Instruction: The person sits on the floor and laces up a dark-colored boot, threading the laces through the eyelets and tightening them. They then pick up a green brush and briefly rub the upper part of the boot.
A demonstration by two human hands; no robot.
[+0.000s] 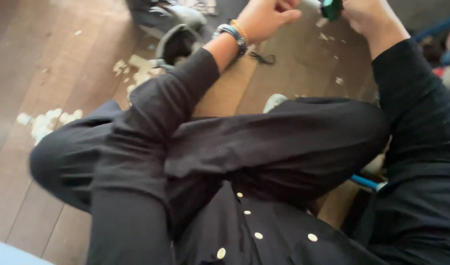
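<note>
the wood floor (53, 59) fills the left and upper part of the view, its planks running on a slant, with pale scraps (48, 120) strewn in patches across it. over it sits the person in black – crossed legs (264, 142) across the middle, a buttoned black shirt (264, 235) at the bottom edge with small white buttons in view. both sleeves reach up and away towards the top of the frame. a strip of cardboard (225, 93) lies on the floor between the left forearm and the knee. a grey shoe (178, 44) sits on the floor just beside the left wrist, with more dark clutter above it at the top edge. a blue bar (365, 182) shows under the right knee.

the left hand (267, 17) is at the top centre, its grip curled shut into a loose fist; whether anything is inside it cannot be told, since the frame cuts it off. bracelets (235, 35) ring that wrist, a blue one and a beaded one. the right hand (365, 14) is at the top right, its grip closed on a small green thing (331, 9) – the thing sits between the two hands, just at the top edge, held above the floor, mostly out of frame and blurred. a small black loop (262, 59) lies on the floor below the left hand.
</note>
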